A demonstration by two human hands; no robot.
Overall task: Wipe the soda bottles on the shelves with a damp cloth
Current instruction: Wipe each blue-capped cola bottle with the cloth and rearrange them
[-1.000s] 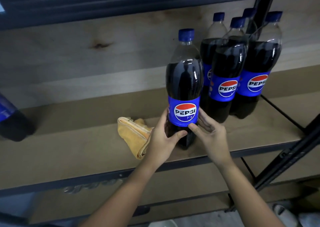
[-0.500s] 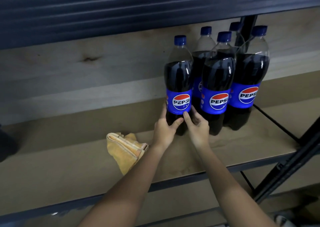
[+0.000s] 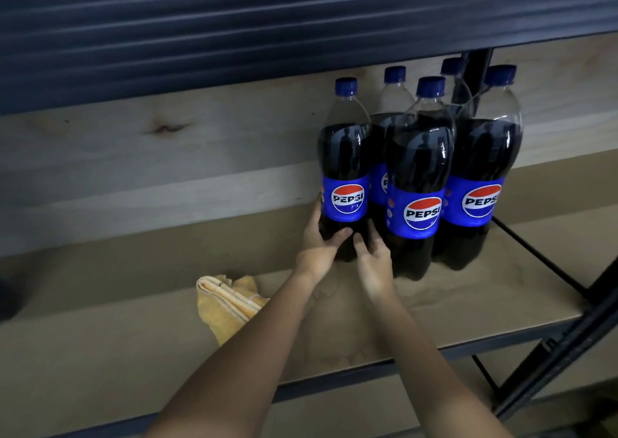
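Several large Pepsi bottles with blue caps stand grouped on the wooden shelf (image 3: pixel 468 310). The leftmost bottle (image 3: pixel 344 166) stands upright at the back, beside the others. My left hand (image 3: pixel 317 243) wraps its lower left side, thumb across the front below the label. My right hand (image 3: pixel 373 257) holds its lower right side, fingers slipped between it and the neighbouring front bottle (image 3: pixel 418 183). A further bottle (image 3: pixel 481 170) stands at the right. A crumpled yellow cloth (image 3: pixel 224 303) lies on the shelf left of my arms, partly hidden by my left forearm.
The dark metal underside of the upper shelf (image 3: pixel 301 29) hangs low overhead. A black upright post (image 3: pixel 561 344) and diagonal braces frame the right side. A plywood back wall (image 3: pixel 167 156) closes the rear. A lower shelf shows beneath.
Both hands have pushed the leftmost bottle from the shelf's front back beside the group. The cloth has stayed where it lay.
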